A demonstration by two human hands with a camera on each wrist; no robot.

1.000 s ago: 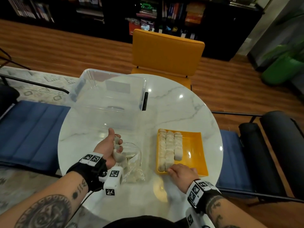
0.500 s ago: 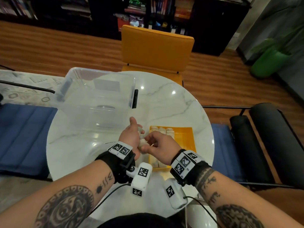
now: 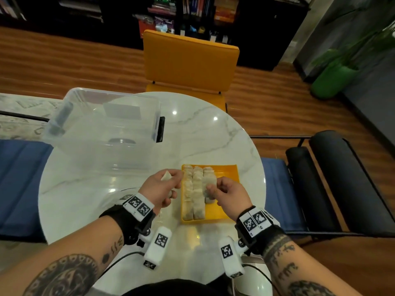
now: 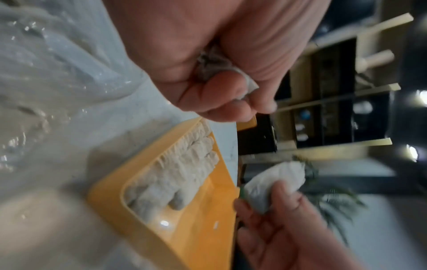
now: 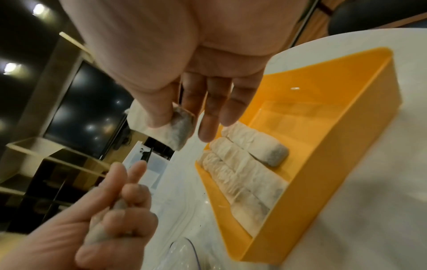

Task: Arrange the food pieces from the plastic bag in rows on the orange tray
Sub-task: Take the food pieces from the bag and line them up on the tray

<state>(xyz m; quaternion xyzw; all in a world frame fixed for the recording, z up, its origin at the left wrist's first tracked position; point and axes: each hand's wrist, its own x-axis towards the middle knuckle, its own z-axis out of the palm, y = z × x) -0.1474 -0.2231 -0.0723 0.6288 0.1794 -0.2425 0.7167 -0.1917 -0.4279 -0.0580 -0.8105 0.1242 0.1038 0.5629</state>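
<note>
The orange tray lies on the white marble table with three rows of pale food pieces along its left side. My left hand hovers at the tray's left edge, its fingers curled round a few food pieces. My right hand is above the third row, and its thumb and forefinger pinch a single food piece. The crumpled clear plastic bag lies left of the tray, mostly hidden under my left forearm in the head view.
A large clear plastic box stands at the table's back left. An orange chair is behind the round table, and blue and black seats flank it. The right half of the tray is bare orange.
My left hand lifted from the bag with pieces and met my right hand. The right hand then took one piece, and the hands have drawn apart over the tray.
</note>
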